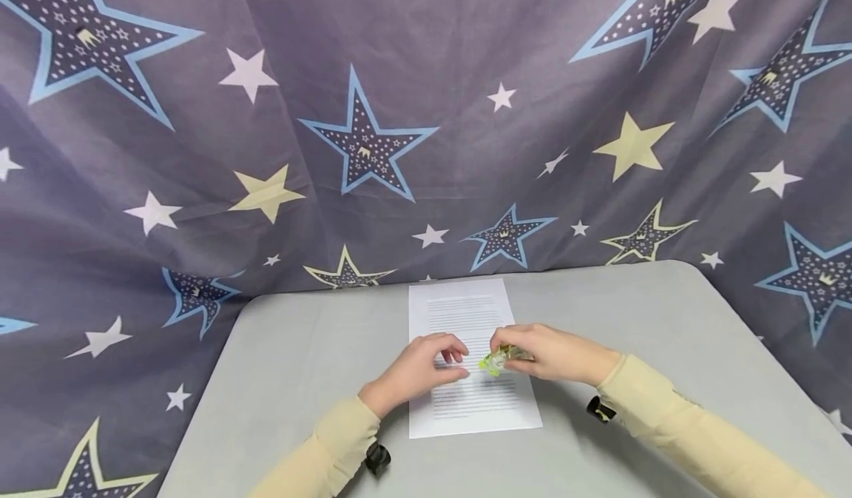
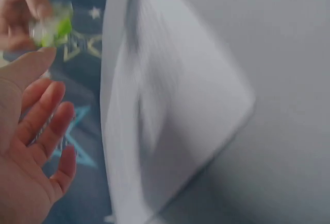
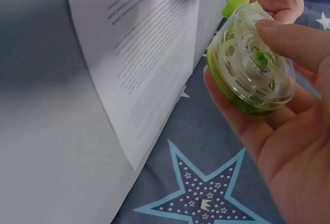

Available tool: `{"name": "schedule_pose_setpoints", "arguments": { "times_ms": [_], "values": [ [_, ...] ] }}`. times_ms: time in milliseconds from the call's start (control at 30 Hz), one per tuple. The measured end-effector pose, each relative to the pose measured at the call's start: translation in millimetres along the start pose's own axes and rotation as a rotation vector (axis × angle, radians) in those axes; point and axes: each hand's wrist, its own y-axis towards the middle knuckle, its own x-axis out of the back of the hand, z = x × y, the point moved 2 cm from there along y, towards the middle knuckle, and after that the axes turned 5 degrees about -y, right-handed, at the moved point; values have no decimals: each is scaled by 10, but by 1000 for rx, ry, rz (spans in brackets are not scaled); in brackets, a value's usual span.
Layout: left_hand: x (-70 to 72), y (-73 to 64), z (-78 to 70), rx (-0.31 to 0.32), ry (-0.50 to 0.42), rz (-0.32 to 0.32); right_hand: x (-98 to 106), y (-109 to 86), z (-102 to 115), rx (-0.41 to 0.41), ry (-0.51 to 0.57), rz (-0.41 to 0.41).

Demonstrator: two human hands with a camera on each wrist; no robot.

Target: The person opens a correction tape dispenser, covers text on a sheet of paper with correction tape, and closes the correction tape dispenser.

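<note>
A transparent, green-edged correction tape is pinched between the thumb and fingers of my right hand. Its bright green tip points toward my left hand. In the head view the correction tape is held over a printed sheet of paper. My left hand hovers over the sheet's left side, its fingers loosely bent and holding nothing. The left wrist view shows the left palm facing up to the camera, with the blurred correction tape just beyond the thumb.
The sheet lies on a grey table with rounded far corners. A dark curtain with a star pattern hangs right behind the table and along its sides. Black wrist straps sit on both sleeves.
</note>
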Motion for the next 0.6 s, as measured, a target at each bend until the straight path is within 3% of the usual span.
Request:
{"name": "schedule_pose_setpoints", "arguments": {
  "times_ms": [133, 600],
  "values": [
    [-122, -32, -119, 46, -79, 2, 6, -18, 59, 27, -4, -5],
    [-403, -135, -269, 94, -137, 41, -38, -31, 269, 91, 26, 5]
  ]
}}
